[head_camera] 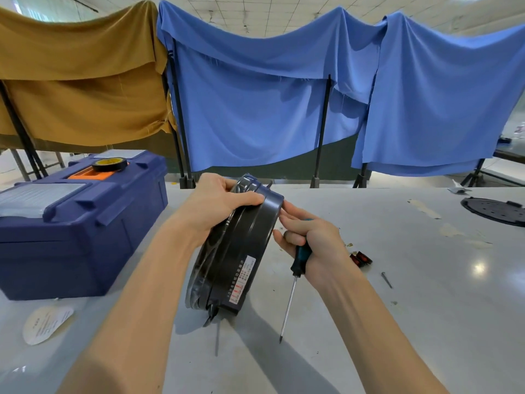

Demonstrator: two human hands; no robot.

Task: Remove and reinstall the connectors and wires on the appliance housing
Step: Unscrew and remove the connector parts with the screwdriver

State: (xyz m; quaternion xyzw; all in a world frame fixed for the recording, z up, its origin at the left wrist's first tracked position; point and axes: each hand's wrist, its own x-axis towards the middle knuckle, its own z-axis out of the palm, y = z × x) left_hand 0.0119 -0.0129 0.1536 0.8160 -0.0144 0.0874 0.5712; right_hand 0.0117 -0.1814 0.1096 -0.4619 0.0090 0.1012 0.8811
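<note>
Head view: appliance housing (235, 251) is standing on edge on the surface (412, 322), leaning a bit. Left hand (218, 206) is gripping its top rim, fingers (227, 182) curling over it. Right hand (315, 245) is wrapping round the screwdriver (295, 277) handle, shaft pointing down at the surface, w/ fingertips (287, 207) touching the housing's right rim. Connectors/wires: not showing from this side, can't tell their state.

Risks (judged):
- Housing is resting on a narrow curved edge, so it is liable to roll or slip if the left grip is loosening.
- Right hand is doing 2 jobs. The tip could be swinging into the surface or the housing wall and scratching it.
- Small red parts (360, 258) and a small dark fastener (387, 280) are lying near the right wrist. A forearm sweep could be scattering them.
</note>
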